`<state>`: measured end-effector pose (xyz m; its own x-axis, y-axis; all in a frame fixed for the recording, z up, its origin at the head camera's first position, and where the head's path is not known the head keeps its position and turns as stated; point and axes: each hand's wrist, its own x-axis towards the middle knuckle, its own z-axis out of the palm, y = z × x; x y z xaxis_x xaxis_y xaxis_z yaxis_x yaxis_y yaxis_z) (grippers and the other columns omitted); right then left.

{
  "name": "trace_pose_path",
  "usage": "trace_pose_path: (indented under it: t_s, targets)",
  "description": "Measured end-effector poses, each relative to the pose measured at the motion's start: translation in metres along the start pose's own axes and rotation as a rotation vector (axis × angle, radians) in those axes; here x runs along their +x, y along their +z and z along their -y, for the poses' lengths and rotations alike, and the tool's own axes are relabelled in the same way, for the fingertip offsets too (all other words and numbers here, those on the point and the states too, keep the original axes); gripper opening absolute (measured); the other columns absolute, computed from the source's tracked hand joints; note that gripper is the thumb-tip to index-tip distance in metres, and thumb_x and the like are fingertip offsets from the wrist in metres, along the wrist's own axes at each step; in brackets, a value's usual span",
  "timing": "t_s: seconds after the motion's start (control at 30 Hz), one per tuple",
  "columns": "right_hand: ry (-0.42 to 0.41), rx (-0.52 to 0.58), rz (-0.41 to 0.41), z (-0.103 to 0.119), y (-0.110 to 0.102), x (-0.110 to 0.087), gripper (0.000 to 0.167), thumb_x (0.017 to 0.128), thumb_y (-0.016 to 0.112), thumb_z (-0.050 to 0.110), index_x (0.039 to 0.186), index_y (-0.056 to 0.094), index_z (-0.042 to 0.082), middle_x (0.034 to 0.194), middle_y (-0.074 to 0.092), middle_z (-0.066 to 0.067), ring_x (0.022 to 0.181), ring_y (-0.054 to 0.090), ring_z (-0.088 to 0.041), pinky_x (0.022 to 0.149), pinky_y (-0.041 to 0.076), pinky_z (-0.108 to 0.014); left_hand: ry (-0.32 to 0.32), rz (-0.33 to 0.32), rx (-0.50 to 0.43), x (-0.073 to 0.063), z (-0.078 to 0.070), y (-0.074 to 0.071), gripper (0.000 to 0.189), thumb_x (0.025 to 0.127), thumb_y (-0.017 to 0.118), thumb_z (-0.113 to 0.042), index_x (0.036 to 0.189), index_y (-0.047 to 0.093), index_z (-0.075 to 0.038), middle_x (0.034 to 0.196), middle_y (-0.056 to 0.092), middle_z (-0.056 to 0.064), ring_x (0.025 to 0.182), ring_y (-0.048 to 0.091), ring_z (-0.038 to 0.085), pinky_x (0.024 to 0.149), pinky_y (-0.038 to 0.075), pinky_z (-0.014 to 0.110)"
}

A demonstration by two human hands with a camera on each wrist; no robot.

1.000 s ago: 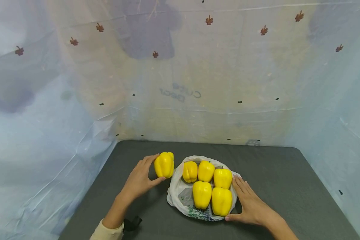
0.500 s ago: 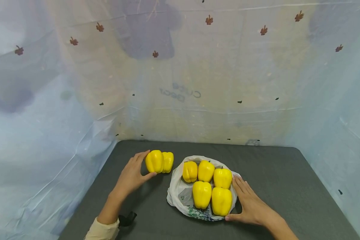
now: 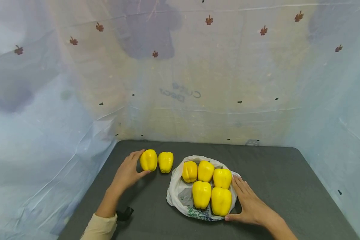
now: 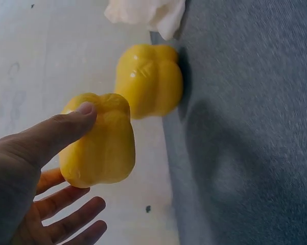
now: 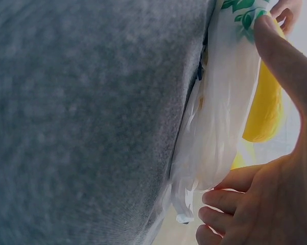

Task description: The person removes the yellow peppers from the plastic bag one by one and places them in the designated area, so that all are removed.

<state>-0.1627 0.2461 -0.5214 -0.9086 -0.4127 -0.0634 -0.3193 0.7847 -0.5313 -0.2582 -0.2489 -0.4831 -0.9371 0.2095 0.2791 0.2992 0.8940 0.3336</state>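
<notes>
The left hand (image 3: 126,171) pinches a yellow pepper (image 3: 148,160) between thumb and fingers; a second pepper (image 3: 166,162) stands just right of it. Well apart, the right hand (image 3: 252,203) rests spread against the near and right side of a white bag (image 3: 174,190) holding five peppers (image 3: 202,195). The bag bears green leaves (image 3: 195,212); beyond both hands, mirrored lettering (image 3: 180,92) on the sheet (image 3: 216,73) seems to read "Cute Bear".

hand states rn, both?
Left hand: holding a yellow pepper between thumb and fingers.
Right hand: open, fingers and thumb against the side of the white plastic bag.
</notes>
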Motion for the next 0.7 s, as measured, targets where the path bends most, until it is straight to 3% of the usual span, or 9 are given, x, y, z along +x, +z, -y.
trace_pose_path:
  t_s: [0.2, 0.3, 0.37, 0.43, 0.7]
  targets:
    - [-0.01, -0.002, -0.005, 0.001, 0.0, -0.001, 0.142, 0.075, 0.084, 0.077, 0.17, 0.013, -0.002, 0.178, 0.005, -0.023, 0.164, 0.005, -0.046, 0.132, -0.01, -0.04, 0.002, 0.043, 0.009, 0.007, 0.014, 0.007, 0.095, 0.089, 0.091, -0.037, 0.164, 0.041, -0.008, 0.156, 0.049, 0.023, 0.133, 0.054, 0.049, 0.106, 0.05, 0.068]
    - [-0.017, -0.005, -0.007, 0.001, -0.001, -0.001, 0.142, 0.075, 0.084, 0.077, 0.17, 0.013, -0.002, 0.178, 0.005, -0.023, 0.164, 0.005, -0.046, 0.13, -0.015, -0.032, 0.003, 0.063, 0.012, 0.011, 0.019, 0.01, 0.094, 0.089, 0.091, -0.037, 0.164, 0.042, -0.008, 0.156, 0.049, 0.024, 0.134, 0.054, 0.05, 0.105, 0.05, 0.069]
    - [-0.009, -0.003, 0.001, 0.001, 0.0, -0.001, 0.143, 0.075, 0.083, 0.078, 0.171, 0.012, -0.001, 0.179, 0.004, -0.022, 0.165, 0.004, -0.045, 0.121, -0.021, -0.017, 0.002, 0.08, 0.016, 0.013, 0.021, 0.011, 0.094, 0.09, 0.09, -0.037, 0.164, 0.042, -0.008, 0.157, 0.048, 0.024, 0.134, 0.054, 0.051, 0.105, 0.049, 0.07]
    - [-0.011, -0.005, 0.001, 0.001, 0.0, 0.0, 0.143, 0.075, 0.083, 0.078, 0.171, 0.012, -0.001, 0.179, 0.004, -0.022, 0.164, 0.004, -0.045, 0.117, -0.023, -0.011, -0.002, 0.098, 0.016, 0.015, 0.023, 0.012, 0.094, 0.09, 0.09, -0.037, 0.164, 0.041, -0.008, 0.158, 0.048, 0.024, 0.135, 0.053, 0.052, 0.106, 0.049, 0.07]
    - [-0.021, 0.002, -0.004, 0.002, -0.001, -0.002, 0.142, 0.076, 0.084, 0.076, 0.17, 0.013, -0.002, 0.178, 0.005, -0.023, 0.164, 0.005, -0.047, 0.129, -0.016, -0.029, -0.005, 0.148, 0.005, 0.024, 0.032, 0.019, 0.095, 0.089, 0.09, -0.038, 0.165, 0.041, -0.008, 0.159, 0.046, 0.025, 0.136, 0.051, 0.053, 0.107, 0.048, 0.071]
